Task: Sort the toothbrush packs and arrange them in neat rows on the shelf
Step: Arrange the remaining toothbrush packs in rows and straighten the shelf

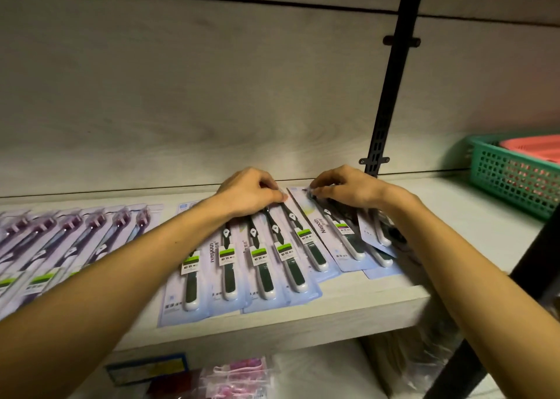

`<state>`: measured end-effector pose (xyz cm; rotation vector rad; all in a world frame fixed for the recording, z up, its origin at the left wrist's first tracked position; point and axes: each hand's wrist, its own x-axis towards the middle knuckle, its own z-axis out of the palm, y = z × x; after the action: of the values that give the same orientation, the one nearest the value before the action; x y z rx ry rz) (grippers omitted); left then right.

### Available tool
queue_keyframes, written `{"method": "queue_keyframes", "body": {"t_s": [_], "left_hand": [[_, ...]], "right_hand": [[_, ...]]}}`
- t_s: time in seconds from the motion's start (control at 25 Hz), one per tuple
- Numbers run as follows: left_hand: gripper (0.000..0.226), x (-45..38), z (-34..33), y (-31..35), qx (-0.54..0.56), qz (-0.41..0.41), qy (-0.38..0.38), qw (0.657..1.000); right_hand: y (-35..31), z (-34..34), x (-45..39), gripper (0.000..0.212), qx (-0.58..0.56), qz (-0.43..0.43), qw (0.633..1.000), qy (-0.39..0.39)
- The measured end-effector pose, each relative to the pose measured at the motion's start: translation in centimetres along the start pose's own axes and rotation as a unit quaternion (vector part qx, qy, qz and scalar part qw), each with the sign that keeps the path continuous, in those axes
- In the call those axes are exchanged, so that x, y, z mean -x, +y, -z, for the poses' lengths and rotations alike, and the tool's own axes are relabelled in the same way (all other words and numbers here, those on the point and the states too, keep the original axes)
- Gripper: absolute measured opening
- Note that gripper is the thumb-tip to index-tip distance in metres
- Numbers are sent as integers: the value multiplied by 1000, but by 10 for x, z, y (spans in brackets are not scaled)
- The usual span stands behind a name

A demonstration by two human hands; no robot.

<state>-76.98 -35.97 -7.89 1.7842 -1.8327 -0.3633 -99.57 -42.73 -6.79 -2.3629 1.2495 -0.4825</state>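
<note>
Several green-handled toothbrush packs [260, 265] lie overlapped in a row across the middle of the pale wooden shelf [348, 304]. My left hand [251, 192] presses on the top ends of these packs, fingers curled over them. My right hand [345, 186] pinches the top of another green pack [330, 232] that lies slanted at the row's right end. A few more packs [378, 247] sit under it, partly hidden by my right wrist. A row of purple-headed toothbrush packs [60, 241] fills the shelf's left part.
A green plastic basket [509, 177] holding a pink basket [536, 150] stands at the shelf's right. A black slotted upright [391, 89] runs up the back wall. Pink packaged goods [236, 377] lie on the level below.
</note>
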Motion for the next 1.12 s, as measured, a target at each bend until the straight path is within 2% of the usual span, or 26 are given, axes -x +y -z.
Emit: {"method": "queue_keyframes", "body": {"t_s": [0.12, 0.28, 0.48, 0.6, 0.68, 0.72, 0.8, 0.92, 1.12], "left_hand": [[20, 5, 1, -3, 11, -7, -13, 1000], [34, 10, -11, 1, -68, -52, 6, 996], [29, 14, -7, 3, -29, -73, 36, 996], [24, 12, -2, 5, -10, -78, 43, 996], [27, 9, -1, 8, -13, -81, 29, 996], [29, 7, -1, 9, -14, -81, 19, 996], [34, 5, -3, 13, -41, -82, -13, 996], [50, -1, -5, 22, -80, -72, -48, 993], [63, -13, -13, 49, -76, -70, -55, 993]], "right_hand": [[0, -1, 1, 24, -5, 6, 1000, 5], [-6, -14, -2, 27, -1, 14, 1000, 20], [-12, -11, -1, 25, -78, 33, 995, 48], [-2, 5, 6, 29, -102, 38, 987, 120], [15, 17, 12, 32, -44, 1, 980, 193], [23, 20, 15, 31, -6, -26, 978, 206], [34, 19, 18, 30, 17, -72, 982, 173], [36, 11, 19, 44, 0, -99, 987, 124], [46, 17, 20, 21, -20, -88, 988, 125]]}}
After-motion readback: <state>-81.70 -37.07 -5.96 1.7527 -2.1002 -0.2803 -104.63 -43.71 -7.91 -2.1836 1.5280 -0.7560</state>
